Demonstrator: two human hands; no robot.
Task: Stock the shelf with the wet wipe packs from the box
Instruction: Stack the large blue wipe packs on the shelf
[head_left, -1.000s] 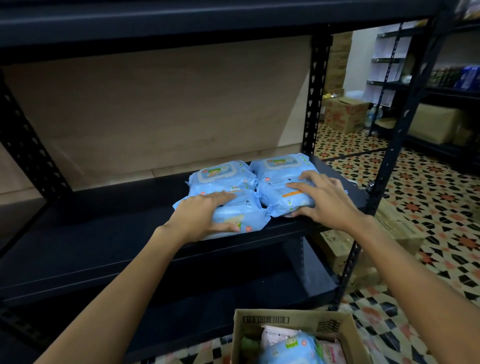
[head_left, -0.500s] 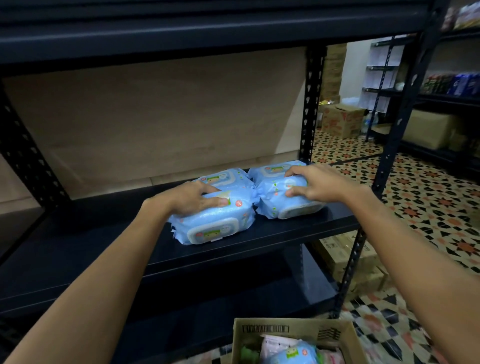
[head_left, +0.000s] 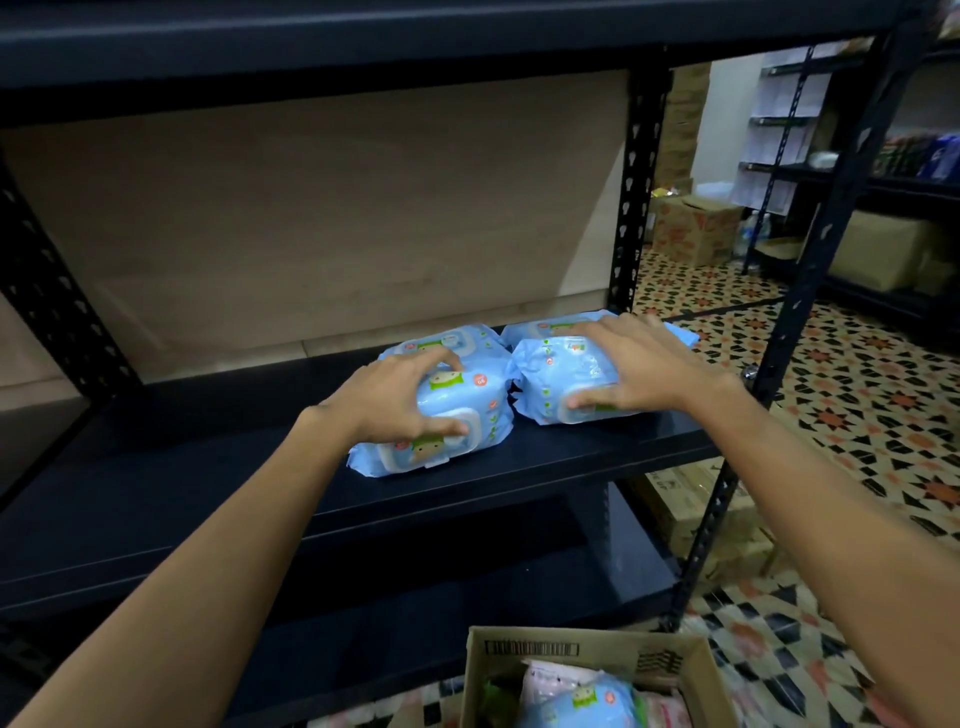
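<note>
We list glossy blue plastic wet wipe packs (head_left: 457, 415), our smooth dark metal shelf (head_left: 208, 499), brown cardboard box (head_left: 587, 649), matt wood-look back panel (head_left: 311, 218).

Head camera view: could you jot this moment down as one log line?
left hand: grips front-left wipe pack | right hand: grips front-right wipe pack | both on shelf | box: more packs

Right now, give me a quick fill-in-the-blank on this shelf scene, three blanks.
1. The left hand holds a ____ wipe pack.
2. Both hands rest on packs on the ____.
3. More packs wait in the cardboard ____ below.

Missing: blue; shelf; box
</note>
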